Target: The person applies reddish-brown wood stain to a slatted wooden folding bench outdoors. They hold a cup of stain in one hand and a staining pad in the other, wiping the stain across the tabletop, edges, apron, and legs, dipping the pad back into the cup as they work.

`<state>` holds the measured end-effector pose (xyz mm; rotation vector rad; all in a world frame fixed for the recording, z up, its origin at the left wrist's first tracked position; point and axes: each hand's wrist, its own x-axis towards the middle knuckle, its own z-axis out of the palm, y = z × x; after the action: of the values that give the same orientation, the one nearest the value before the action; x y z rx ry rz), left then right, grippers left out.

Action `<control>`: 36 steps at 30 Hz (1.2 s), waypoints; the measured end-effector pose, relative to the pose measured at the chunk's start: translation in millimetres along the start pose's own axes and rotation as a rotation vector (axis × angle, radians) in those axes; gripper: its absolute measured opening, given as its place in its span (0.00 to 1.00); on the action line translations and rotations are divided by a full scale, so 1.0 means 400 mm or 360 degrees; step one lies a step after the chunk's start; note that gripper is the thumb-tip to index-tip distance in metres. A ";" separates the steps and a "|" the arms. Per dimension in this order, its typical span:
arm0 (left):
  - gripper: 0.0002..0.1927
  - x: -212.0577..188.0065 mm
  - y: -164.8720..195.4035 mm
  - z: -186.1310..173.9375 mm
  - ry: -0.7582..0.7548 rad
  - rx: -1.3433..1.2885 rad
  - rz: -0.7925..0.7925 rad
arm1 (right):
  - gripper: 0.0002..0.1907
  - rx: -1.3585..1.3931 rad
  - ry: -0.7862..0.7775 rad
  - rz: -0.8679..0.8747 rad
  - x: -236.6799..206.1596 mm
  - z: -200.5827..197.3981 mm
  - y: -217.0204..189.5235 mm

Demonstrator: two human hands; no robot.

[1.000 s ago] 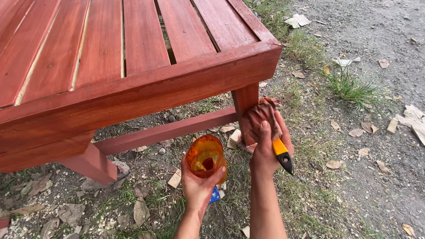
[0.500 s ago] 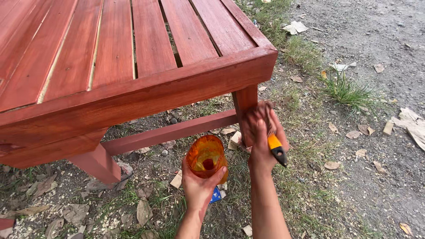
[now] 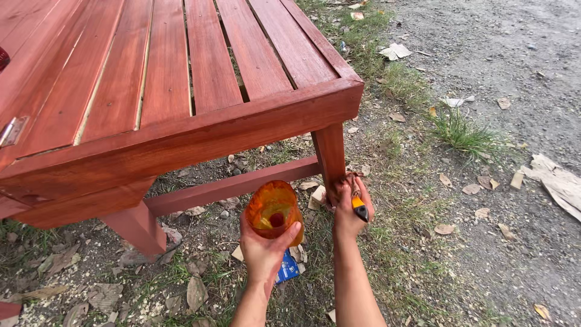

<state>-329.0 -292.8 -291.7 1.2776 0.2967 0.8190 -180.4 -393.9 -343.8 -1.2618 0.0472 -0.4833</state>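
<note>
Nearest the camera, below the table leg (image 3: 331,158): left hand (image 3: 264,251), fingers wrapped round an orange translucent cup (image 3: 273,211) holding a small pool of dark red liquid; cup held upright, just left of the leg's lower part, not touching it. Under that hand, on the ground: a blue wrapper (image 3: 288,267), partly hidden by the wrist. Right hand (image 3: 349,209), closed on a brush with an orange and black handle (image 3: 359,208); hand pressed to the foot of the leg, handle end pointing down and right; bristles hidden, cannot tell their contact with the wood. Left of the leg: a low red-brown crossbar (image 3: 233,185) running to a second leg (image 3: 138,229). Around the leg's base: wood chips, dry leaves, thin grass. Above the leg: slatted table top (image 3: 209,60), stained red-brown, glossy; a metal hinge (image 3: 12,130) at its far left edge. Right of the leg, farther off: a grass tuft (image 3: 463,130), then bare gravel with paper scraps (image 3: 395,51) and a torn sheet of cardboard (image 3: 560,183)
</note>
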 end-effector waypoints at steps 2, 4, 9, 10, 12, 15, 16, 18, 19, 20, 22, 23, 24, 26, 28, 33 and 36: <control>0.40 0.002 -0.004 -0.013 -0.0021 -0.0143 0.0036 | 0.22 0.0259 -0.0089 -0.0024 -0.013 0.024 -0.055; 0.41 0.006 -0.011 -0.024 0.0005 -0.0074 0.0113 | 0.23 0.0576 -0.0159 -0.0019 -0.026 0.057 -0.123; 0.41 0.007 -0.021 -0.036 0.0062 -0.0073 0.0079 | 0.23 0.0825 -0.0099 -0.0119 -0.066 0.104 -0.185; 0.42 0.011 -0.021 -0.035 0.0066 -0.0084 0.0081 | 0.24 0.0804 -0.0056 -0.0103 -0.080 0.109 -0.169; 0.42 0.016 -0.013 -0.039 0.0074 -0.0044 0.0093 | 0.25 0.0765 0.0039 -0.0055 -0.109 0.119 -0.121; 0.42 0.017 0.002 -0.050 0.0057 0.0006 0.0129 | 0.27 0.0661 0.0215 0.0285 -0.102 0.100 -0.062; 0.42 0.019 0.007 -0.056 0.0039 -0.0039 0.0161 | 0.27 0.0629 0.0226 0.0301 -0.095 0.092 -0.056; 0.43 0.028 0.012 -0.066 0.0055 -0.0043 0.0196 | 0.26 0.0562 0.0241 0.0337 -0.079 0.079 -0.065; 0.43 0.026 0.013 -0.074 0.0090 0.0003 0.0188 | 0.25 0.0588 0.0202 0.0316 -0.079 0.074 -0.079; 0.43 0.024 0.013 -0.080 0.0123 0.0046 0.0180 | 0.25 0.0613 0.0164 0.0292 -0.084 0.071 -0.097; 0.43 0.022 0.012 -0.089 0.0110 0.0013 0.0223 | 0.24 0.0719 0.0081 0.0226 -0.096 0.087 -0.132; 0.43 0.019 0.012 -0.091 0.0106 -0.0002 0.0241 | 0.24 0.0790 0.0038 0.0191 -0.108 0.098 -0.145; 0.43 0.014 0.014 -0.094 0.0116 0.0015 0.0220 | 0.25 0.0858 -0.0006 0.0162 -0.121 0.107 -0.151; 0.43 0.013 0.021 -0.092 0.0126 0.0044 0.0187 | 0.24 0.0808 0.0014 0.0109 -0.134 0.119 -0.146; 0.42 0.013 0.035 -0.087 0.0146 0.0129 0.0149 | 0.24 0.0777 0.0063 0.0211 -0.135 0.122 -0.122; 0.44 0.020 0.069 -0.075 0.0094 0.0005 0.0065 | 0.24 0.0662 0.0081 0.0444 -0.126 0.093 -0.094; 0.44 0.017 0.073 -0.079 0.0097 0.0003 0.0087 | 0.24 0.0673 0.0029 0.0313 -0.124 0.106 -0.157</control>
<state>-354.8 -263.2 -272.3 1.2688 0.3126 0.9059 -232.5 -350.7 -283.9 -0.8281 0.0791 -0.3128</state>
